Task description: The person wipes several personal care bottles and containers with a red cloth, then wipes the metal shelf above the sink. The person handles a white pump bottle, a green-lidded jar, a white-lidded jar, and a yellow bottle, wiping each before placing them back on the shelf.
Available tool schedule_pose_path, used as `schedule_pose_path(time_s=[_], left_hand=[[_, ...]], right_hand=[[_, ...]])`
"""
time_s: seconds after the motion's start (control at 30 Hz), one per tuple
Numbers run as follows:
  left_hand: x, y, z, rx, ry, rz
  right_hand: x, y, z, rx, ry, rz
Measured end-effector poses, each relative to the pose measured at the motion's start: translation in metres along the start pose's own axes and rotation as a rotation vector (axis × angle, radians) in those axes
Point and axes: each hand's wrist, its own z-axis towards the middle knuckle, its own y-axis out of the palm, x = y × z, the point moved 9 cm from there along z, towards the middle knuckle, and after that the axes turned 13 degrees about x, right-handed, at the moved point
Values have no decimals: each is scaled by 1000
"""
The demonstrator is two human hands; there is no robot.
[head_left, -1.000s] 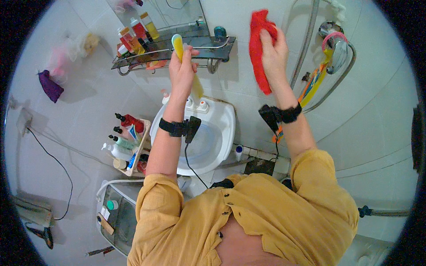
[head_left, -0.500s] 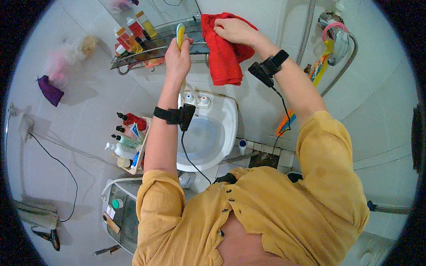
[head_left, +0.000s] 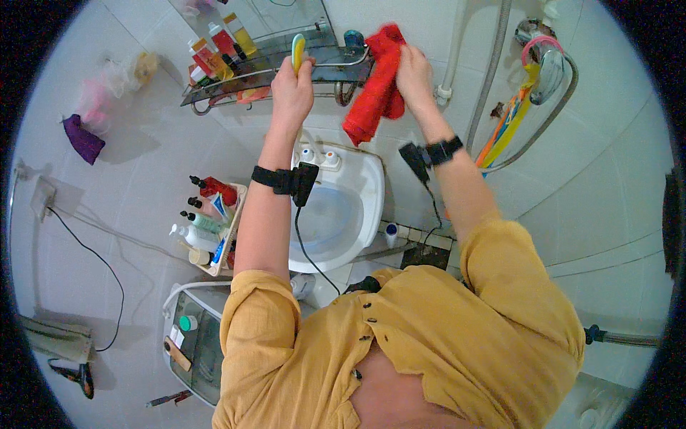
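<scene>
My left hand [head_left: 291, 93] is closed around a slim yellow and pale handle [head_left: 298, 51], held upright in front of the shelf. What kind of tool it belongs to is hidden by the fist. Bunched folds of a red towel [head_left: 375, 89] hang from my right hand [head_left: 416, 77], whose fingers grip its right side. The towel is beside the right end of the dark glass shelf [head_left: 275, 71]. Below both hands lies the white sink [head_left: 375, 193], holding cloudy bluish water.
Several bottles [head_left: 214, 53] stand on the shelf's left part, a dark teal jar [head_left: 354, 38] at its right end. Left of the sink, a basket [head_left: 227, 247] holds pump bottles and tubes. A shower hose [head_left: 493, 68] and shower head [head_left: 549, 82] hang on the right.
My right hand has shifted slightly right and down, gathering the red towel into a narrower bundle. The shelf's right end and the teal jar now show. My left hand has barely moved.
</scene>
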Motion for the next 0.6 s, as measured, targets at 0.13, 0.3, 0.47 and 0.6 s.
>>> schedule_pose_path(time_s=[0.13, 0.3, 0.47, 0.6], left_hand=[[1, 1, 1, 20, 96, 4], [-6, 3, 0, 22, 60, -47], [-4, 3, -1, -8, 54, -16], [-2, 2, -1, 3, 52, -29]], right_hand=[[66, -7, -50, 18, 717, 732], [10, -32, -28, 151, 96, 439], [-55, -9, -40, -100, -330, 191], [-51, -11, -46, -158, -265, 219]])
